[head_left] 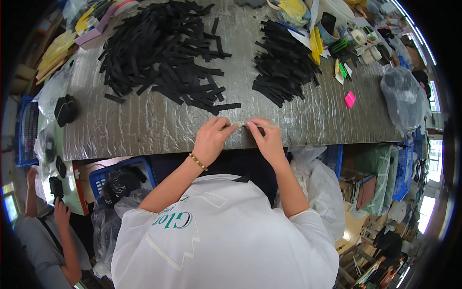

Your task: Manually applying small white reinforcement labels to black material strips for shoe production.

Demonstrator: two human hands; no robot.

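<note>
My left hand (211,138), with a beaded bracelet (198,162) on its wrist, is closed in a pinch near the table's front edge. Facing it, my right hand (267,139) pinches too, fingertips a short way off. A tiny pale piece (241,124) shows between the two sets of fingertips; its kind is too small to tell. Something dark shows under the right fingers, mostly hidden. Just beyond my hands, a single black strip (227,106) lies at the near edge of a large loose heap of black strips (159,53). A smaller, neater pile of black strips (285,62) is to the right.
The table (144,130) has a wrinkled, shiny covering. On its right lie a pink pad (350,99), a stuffed clear plastic bag (404,98) and assorted tools. A blue crate (98,179) stands below the front edge. Another person (48,236) works at the lower left.
</note>
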